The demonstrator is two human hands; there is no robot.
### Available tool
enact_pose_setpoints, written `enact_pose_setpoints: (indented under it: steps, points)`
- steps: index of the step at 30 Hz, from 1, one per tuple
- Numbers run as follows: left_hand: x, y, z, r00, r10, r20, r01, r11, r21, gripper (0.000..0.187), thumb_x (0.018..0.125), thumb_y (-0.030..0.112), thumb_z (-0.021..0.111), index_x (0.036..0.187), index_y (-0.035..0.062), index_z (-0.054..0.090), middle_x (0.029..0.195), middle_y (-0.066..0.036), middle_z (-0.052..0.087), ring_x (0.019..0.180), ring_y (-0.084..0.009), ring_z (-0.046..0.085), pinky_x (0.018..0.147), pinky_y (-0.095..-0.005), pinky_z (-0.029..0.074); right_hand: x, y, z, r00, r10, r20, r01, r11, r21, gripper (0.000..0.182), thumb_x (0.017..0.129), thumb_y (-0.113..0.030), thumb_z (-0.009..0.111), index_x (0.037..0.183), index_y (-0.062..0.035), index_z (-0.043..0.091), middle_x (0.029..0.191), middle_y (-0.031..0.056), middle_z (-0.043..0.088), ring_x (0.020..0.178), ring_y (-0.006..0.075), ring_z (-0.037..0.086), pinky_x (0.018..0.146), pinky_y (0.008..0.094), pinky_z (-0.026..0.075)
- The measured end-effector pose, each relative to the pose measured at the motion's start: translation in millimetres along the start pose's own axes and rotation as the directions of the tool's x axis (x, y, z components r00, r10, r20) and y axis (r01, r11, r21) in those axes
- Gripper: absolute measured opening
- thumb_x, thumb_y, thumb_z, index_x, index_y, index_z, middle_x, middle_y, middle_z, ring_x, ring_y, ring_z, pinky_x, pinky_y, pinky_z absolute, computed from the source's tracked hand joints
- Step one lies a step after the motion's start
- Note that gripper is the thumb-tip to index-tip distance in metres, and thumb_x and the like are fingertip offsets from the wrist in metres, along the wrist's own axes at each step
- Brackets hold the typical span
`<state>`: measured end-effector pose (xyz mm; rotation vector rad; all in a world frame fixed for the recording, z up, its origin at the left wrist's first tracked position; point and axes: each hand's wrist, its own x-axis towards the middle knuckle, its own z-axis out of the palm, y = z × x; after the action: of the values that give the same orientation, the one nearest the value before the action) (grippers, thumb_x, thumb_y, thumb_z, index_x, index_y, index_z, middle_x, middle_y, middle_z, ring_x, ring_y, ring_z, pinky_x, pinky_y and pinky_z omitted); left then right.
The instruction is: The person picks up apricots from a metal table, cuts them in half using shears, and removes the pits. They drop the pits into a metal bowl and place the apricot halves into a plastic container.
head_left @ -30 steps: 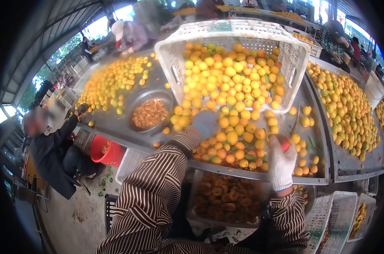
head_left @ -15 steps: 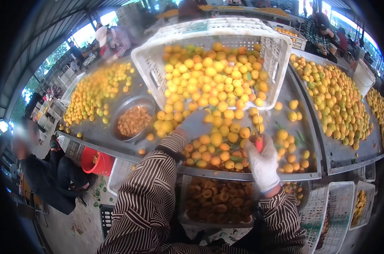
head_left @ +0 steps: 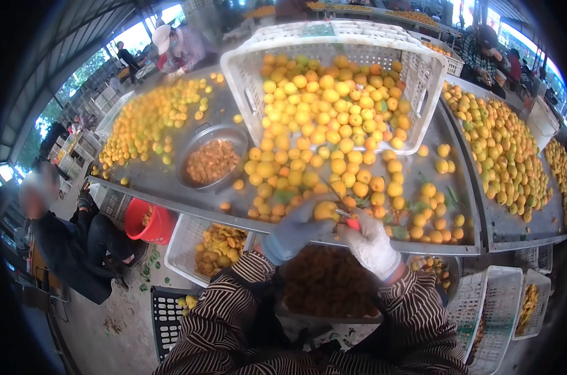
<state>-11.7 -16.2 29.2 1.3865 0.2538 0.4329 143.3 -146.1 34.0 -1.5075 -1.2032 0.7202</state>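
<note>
My left hand [head_left: 290, 235], in a grey-blue glove, grips a yellow apricot [head_left: 325, 210] over the front edge of the metal table [head_left: 171, 181]. Beside it my right hand [head_left: 372, 245], in a white glove, is closed round the red handle of a knife [head_left: 353, 223]. The knife's thin blade points up and away, right at the apricot's side. Loose apricots [head_left: 333, 165] spill toward both hands from a white crate [head_left: 241, 87] lying on its side. To the left stands a metal bowl [head_left: 185, 170] of brownish pits [head_left: 211, 161].
Below the table edge sit a dark crate of fruit halves [head_left: 327, 281] and a white crate [head_left: 180, 253] with yellow pieces. A red bucket [head_left: 151, 225] stands near a seated person [head_left: 71, 250] at left. Another person [head_left: 183, 47] works across the table. More fruit [head_left: 496, 150] covers the right-hand table.
My left hand has drawn back from the pile with an apricot and met my right hand at the table edge. The knife has moved slightly left to the fruit.
</note>
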Motion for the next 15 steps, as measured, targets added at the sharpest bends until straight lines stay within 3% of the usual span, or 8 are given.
enact_pose_setpoints:
  steps: [1, 3, 6, 10, 12, 15]
  points:
    - [1.2, -4.0, -2.6, 1.0, -0.001, 0.001, 0.001, 1.0, -0.004, 0.054, 0.094, 0.012, 0.061, 0.141, -0.0001, 0.037, 0.126, -0.008, 0.052, 0.11, -0.0144, 0.054, 0.093, -0.0288, 0.047, 0.5, 1.0, 0.0, 1.0, -0.006, 0.008, 0.006, 1.0, -0.025, 0.021, 0.088, -0.019, 0.065, 0.1, -0.0034, 0.057, 0.08, 0.0188, 0.06, 0.075, 0.0341, 0.063, 0.066, 0.038, 0.049]
    - [4.0, -10.4, -6.0, 0.997, 0.055, 0.045, -0.062, 0.981, 0.185, 0.056, 0.094, 0.016, 0.063, 0.142, 0.0001, 0.037, 0.125, -0.007, 0.052, 0.112, -0.0128, 0.052, 0.094, -0.0274, 0.046, 1.0, -4.2, -1.2, 1.0, -0.005, 0.028, 0.007, 0.998, -0.062, 0.022, 0.088, -0.02, 0.065, 0.1, -0.0034, 0.057, 0.081, 0.0196, 0.061, 0.076, 0.0358, 0.063, 0.066, 0.039, 0.05]
    - [5.9, -15.6, -8.2, 0.999, 0.042, 0.025, -0.047, 0.968, 0.248, 0.058, 0.094, 0.018, 0.065, 0.142, -0.0003, 0.037, 0.124, -0.006, 0.052, 0.113, -0.012, 0.051, 0.097, -0.0266, 0.044, 3.7, 2.5, -0.1, 0.999, -0.01, 0.034, 0.014, 0.992, -0.128, 0.022, 0.088, -0.02, 0.064, 0.101, -0.0033, 0.057, 0.082, 0.0213, 0.062, 0.079, 0.039, 0.064, 0.066, 0.041, 0.05]
    - [3.6, -11.9, -4.8, 0.998, 0.058, -0.005, -0.057, 0.986, 0.159, 0.056, 0.093, 0.017, 0.065, 0.14, -0.0003, 0.039, 0.124, -0.006, 0.052, 0.113, -0.0131, 0.051, 0.099, -0.0272, 0.042, 6.0, 2.4, 3.4, 1.0, -0.01, 0.001, 0.01, 0.98, -0.201, 0.023, 0.087, -0.021, 0.063, 0.101, -0.0032, 0.057, 0.082, 0.0234, 0.063, 0.081, 0.042, 0.064, 0.065, 0.0429, 0.051]
    - [4.4, -15.6, -9.5, 0.994, 0.108, 0.023, -0.109, 0.931, 0.348, 0.054, 0.094, 0.016, 0.064, 0.14, 0.001, 0.04, 0.125, -0.006, 0.052, 0.113, -0.0136, 0.051, 0.099, -0.028, 0.042, 5.8, 13.3, 8.9, 0.998, -0.047, -0.042, 0.034, 0.959, -0.282, 0.025, 0.087, -0.022, 0.064, 0.103, -0.003, 0.058, 0.081, 0.0238, 0.064, 0.08, 0.0417, 0.065, 0.066, 0.0445, 0.052]
    - [2.3, -9.5, -7.1, 0.981, 0.184, 0.054, -0.189, 0.871, 0.454, 0.051, 0.094, 0.015, 0.064, 0.137, 0.0019, 0.042, 0.125, -0.006, 0.052, 0.112, -0.0144, 0.051, 0.099, -0.0287, 0.042, 5.8, 19.9, 15.4, 0.995, -0.035, -0.095, -0.002, 0.931, -0.364, 0.028, 0.088, -0.023, 0.062, 0.107, -0.0041, 0.056, 0.079, 0.0232, 0.065, 0.077, 0.0416, 0.065, 0.065, 0.0474, 0.053]
